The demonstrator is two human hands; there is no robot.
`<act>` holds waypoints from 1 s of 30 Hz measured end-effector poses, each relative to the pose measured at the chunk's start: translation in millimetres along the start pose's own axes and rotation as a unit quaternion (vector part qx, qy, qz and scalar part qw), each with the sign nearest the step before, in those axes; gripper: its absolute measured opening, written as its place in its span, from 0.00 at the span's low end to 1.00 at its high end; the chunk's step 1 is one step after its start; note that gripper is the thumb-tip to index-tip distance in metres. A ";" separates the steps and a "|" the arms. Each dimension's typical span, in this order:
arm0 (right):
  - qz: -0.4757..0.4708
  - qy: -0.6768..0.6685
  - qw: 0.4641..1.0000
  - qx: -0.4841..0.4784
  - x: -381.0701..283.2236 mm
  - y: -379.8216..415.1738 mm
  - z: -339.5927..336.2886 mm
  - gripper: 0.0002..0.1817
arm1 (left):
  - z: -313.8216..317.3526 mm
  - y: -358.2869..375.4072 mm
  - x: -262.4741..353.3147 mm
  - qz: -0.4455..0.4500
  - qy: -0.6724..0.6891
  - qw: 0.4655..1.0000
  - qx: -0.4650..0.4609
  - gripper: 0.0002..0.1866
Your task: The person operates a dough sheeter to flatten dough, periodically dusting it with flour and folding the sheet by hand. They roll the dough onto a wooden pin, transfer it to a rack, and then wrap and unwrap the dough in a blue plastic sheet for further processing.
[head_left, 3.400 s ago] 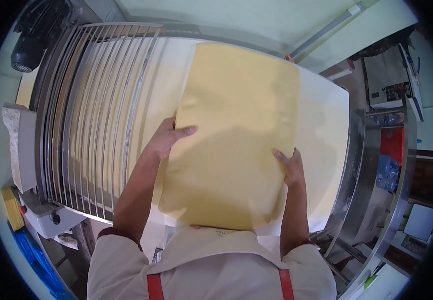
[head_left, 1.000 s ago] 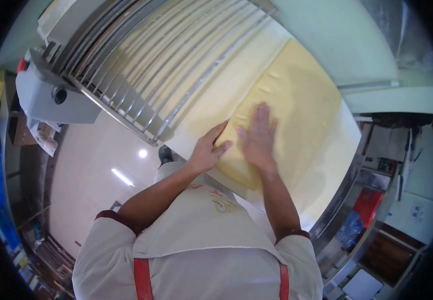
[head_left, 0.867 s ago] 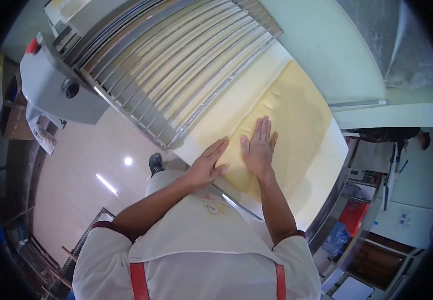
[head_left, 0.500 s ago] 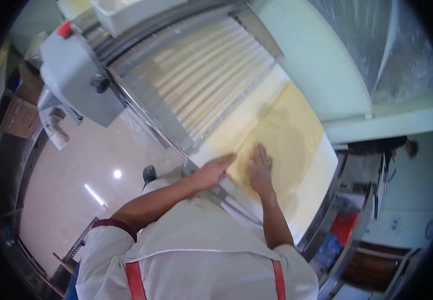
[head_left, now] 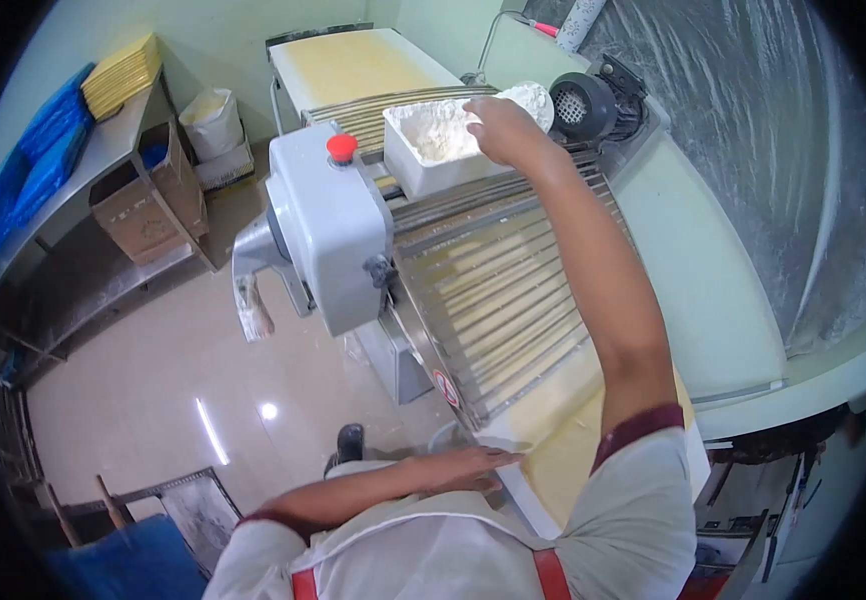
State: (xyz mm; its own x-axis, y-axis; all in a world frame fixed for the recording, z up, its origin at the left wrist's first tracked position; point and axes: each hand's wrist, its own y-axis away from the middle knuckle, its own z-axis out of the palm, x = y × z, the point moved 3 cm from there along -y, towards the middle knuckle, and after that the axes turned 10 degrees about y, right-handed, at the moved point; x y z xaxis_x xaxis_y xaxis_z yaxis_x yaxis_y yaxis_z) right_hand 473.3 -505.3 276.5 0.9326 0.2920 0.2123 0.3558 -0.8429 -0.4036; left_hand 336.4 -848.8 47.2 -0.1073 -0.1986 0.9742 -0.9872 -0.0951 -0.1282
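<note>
My right hand (head_left: pixel 511 132) is stretched far forward over the right end of a white rectangular tub (head_left: pixel 421 178) of flour (head_left: pixel 443 130). Its thumb and forefinger show slightly apart; the other fingers are mostly hidden. Just beyond it is a round white floury thing (head_left: pixel 531 100), partly covered by the hand. Close to my body, my left hand (head_left: pixel 468 466) lies with fingers extended at the near edge of a dough sheeter's white belt (head_left: pixel 513 440). A pale yellow dough sheet (head_left: pixel 568 455) lies on that belt, partly hidden by my right arm.
The sheeter's grey housing (head_left: pixel 323 235) with a red button (head_left: pixel 342 148) stands left of the tub. Metal guard bars (head_left: pixel 503 300) span the belt. A dark motor (head_left: pixel 585 105) sits right of the tub. A shelf (head_left: pixel 103 170) and cardboard box (head_left: pixel 148 205) stand at left.
My right hand has left the dough sheet and moved forward to the flour tub. My left hand has shifted off the dough to the belt's near edge. The camera view now takes in the tub.
</note>
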 end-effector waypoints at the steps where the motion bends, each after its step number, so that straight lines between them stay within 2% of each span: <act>1: 0.012 0.041 0.997 -0.061 4.1 -21.5 12.3 0.14 | -17.6 19.6 12.1 -0.007 0.035 0.999 -0.001 0.33; 3: 0.043 0.117 0.974 -0.191 18.3 -45.7 39.3 0.14 | -51.6 59.4 25.8 -0.019 0.054 0.993 0.099 0.28; 5: -0.014 0.125 0.992 0.005 39.0 -52.0 71.1 0.09 | -82.3 107.0 32.2 -0.045 0.016 0.972 0.232 0.23; 7: -0.044 0.137 0.989 -0.029 31.8 -42.5 60.5 0.07 | -108.8 146.0 43.3 -0.119 0.061 0.923 0.362 0.19; 8: -0.058 0.153 0.985 -0.054 37.8 -45.3 64.9 0.06 | -116.7 162.7 45.8 -0.121 0.034 0.905 0.405 0.18; 9: -0.016 0.095 0.991 -0.092 42.3 -50.0 69.4 0.08 | -129.3 176.4 48.1 -0.115 -0.002 0.887 0.447 0.17; 11: 0.002 0.045 0.999 -0.020 67.4 -72.5 111.8 0.05 | -155.2 199.8 51.8 -0.070 0.003 0.845 0.530 0.16; 12: 0.027 -0.008 0.997 0.068 61.4 -45.1 81.7 0.09 | -174.1 207.2 58.1 -0.037 -0.020 0.820 0.571 0.16; 13: 0.154 -0.188 0.966 0.093 63.5 -33.8 78.0 0.14 | -198.3 209.3 65.2 0.001 -0.041 0.791 0.611 0.16; 14: 0.278 -0.397 0.867 0.115 64.5 -12.9 77.2 0.14 | -229.8 207.0 72.1 0.035 -0.078 0.776 0.624 0.16; 15: 0.299 -0.708 0.611 0.189 56.3 12.1 82.8 0.14 | -260.1 204.5 81.6 0.067 -0.112 0.758 0.639 0.16; 16: 0.265 -0.808 0.471 0.234 47.9 55.2 69.8 0.13 | -285.3 189.2 95.3 0.062 -0.165 0.755 0.632 0.16; 17: 0.239 -0.856 0.371 0.271 41.0 105.2 64.5 0.10 | -309.6 171.4 105.9 0.057 -0.218 0.746 0.627 0.16; 18: 0.130 -0.887 0.315 0.311 41.1 156.8 79.1 0.09 | -339.8 159.9 102.1 0.060 -0.223 0.748 0.623 0.16; 20: 0.193 -0.905 0.169 0.338 30.8 308.4 93.1 0.07 | -409.6 145.4 74.8 0.037 -0.233 0.767 0.597 0.17; 21: 0.355 -0.849 0.188 0.343 19.5 403.4 80.5 0.10 | -442.9 142.1 60.9 0.010 -0.239 0.784 0.572 0.18; 22: 0.202 -0.856 0.198 0.433 12.9 500.3 79.0 0.12 | -467.8 134.6 56.8 -0.038 -0.302 0.795 0.526 0.19; 23: 0.028 -0.911 0.014 0.410 7.9 624.0 86.3 0.10 | -487.5 127.1 49.5 -0.087 -0.360 0.798 0.475 0.20; 24: 0.216 -0.808 0.188 0.515 0.9 710.6 14.5 0.09 | -507.2 124.9 45.6 -0.125 -0.323 0.824 0.448 0.22; 25: 0.403 -0.656 0.307 0.559 -12.0 784.2 -73.2 0.08 | -513.5 120.9 42.4 -0.161 -0.309 0.830 0.436 0.22; 26: 0.538 -0.491 0.374 0.574 -33.2 851.6 -156.7 0.07 | -534.5 125.1 32.7 -0.156 -0.311 0.837 0.422 0.22; 27: 0.638 -0.308 0.408 0.575 -61.2 905.2 -234.0 0.07 | -557.0 136.0 21.5 -0.152 -0.311 0.845 0.407 0.21; 28: 0.670 -0.129 0.373 0.628 -89.1 932.4 -305.1 0.06 | -574.2 144.3 11.7 -0.161 -0.279 0.858 0.401 0.22; 29: 0.694 0.104 0.394 0.594 -118.4 942.6 -365.1 0.07 | -591.3 147.4 7.0 -0.166 -0.248 0.869 0.395 0.22; 30: 0.766 0.301 0.314 0.474 -150.6 978.1 -380.3 0.07 | -556.9 135.2 32.2 -0.162 -0.243 0.877 0.383 0.22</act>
